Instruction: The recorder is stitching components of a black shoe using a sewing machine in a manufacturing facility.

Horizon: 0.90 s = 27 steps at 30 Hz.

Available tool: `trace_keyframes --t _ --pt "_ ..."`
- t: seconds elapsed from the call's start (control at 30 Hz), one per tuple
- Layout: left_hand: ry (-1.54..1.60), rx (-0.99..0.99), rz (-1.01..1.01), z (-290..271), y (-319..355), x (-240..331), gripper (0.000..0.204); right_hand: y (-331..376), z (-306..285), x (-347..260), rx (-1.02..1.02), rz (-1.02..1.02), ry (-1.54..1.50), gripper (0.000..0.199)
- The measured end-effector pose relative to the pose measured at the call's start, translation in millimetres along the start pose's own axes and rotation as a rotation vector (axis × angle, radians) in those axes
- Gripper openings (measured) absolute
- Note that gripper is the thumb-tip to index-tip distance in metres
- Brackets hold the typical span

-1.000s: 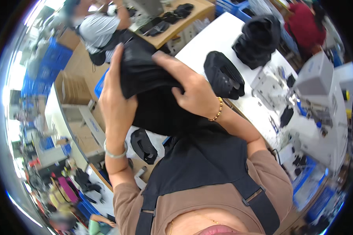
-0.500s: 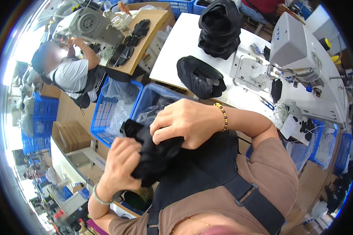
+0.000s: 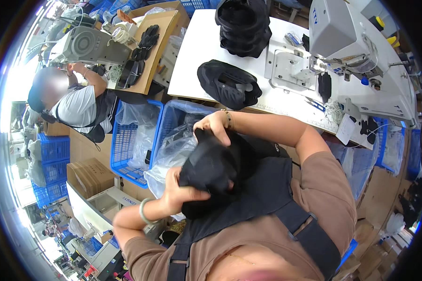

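Note:
A black fabric cap (image 3: 206, 164) is held up in front of my chest, its rounded side showing. My left hand (image 3: 179, 189) grips its lower left edge, thumb laid across the cloth and fingers behind it. At the cap's upper edge, my right hand (image 3: 214, 126) is closed on the fabric, slightly blurred. The underside of the cap and several fingertips are hidden. Beyond my hands, a second black cap (image 3: 227, 84) lies on the white sewing table (image 3: 185, 77), and a stack of black caps (image 3: 244, 35) stands behind it.
A white sewing machine (image 3: 335, 33) stands at the table's right, with blue-handled snips (image 3: 315, 104) and white thread (image 3: 333, 112) nearby. Blue baskets (image 3: 124, 145) with plastic bags (image 3: 171, 164) sit left of the table. A co-worker (image 3: 75, 103) sits at another machine at far left.
The cap has spread from a bunched shape into a rounded one. My left hand has moved right and its grip has turned; my right hand has shifted up slightly. The whole view has shifted.

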<state>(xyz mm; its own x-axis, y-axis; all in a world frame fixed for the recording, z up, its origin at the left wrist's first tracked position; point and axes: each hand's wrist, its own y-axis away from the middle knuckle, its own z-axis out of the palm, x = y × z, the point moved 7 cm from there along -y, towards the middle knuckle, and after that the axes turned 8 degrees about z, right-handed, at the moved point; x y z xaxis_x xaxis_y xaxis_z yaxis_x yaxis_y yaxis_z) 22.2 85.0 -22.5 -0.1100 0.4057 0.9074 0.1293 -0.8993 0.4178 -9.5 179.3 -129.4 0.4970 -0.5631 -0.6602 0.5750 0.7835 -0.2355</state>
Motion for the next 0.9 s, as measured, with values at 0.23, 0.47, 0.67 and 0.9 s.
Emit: trace_keyframes --t 0.23,0.47,0.67,0.9 --pt "2.001 -0.068 0.7 -25.8 -29.4 -34.6 0.066 129.6 -28.1 32.2 0.956 0.172 -0.036 0.079" --pt "1.124 0.154 0.79 -121.1 -19.1 -96.7 0.053 82.0 -18.6 -5.6 0.703 -0.218 -0.123 0.063" --pt "1.214 0.183 0.774 -97.3 -15.2 -109.3 0.052 46.3 -48.9 -8.9 0.667 -0.301 -0.504 0.06" --pt "1.429 0.502 1.147 -89.1 -8.2 -73.1 0.037 39.9 -32.1 32.3 0.328 -0.703 -0.858 0.073"
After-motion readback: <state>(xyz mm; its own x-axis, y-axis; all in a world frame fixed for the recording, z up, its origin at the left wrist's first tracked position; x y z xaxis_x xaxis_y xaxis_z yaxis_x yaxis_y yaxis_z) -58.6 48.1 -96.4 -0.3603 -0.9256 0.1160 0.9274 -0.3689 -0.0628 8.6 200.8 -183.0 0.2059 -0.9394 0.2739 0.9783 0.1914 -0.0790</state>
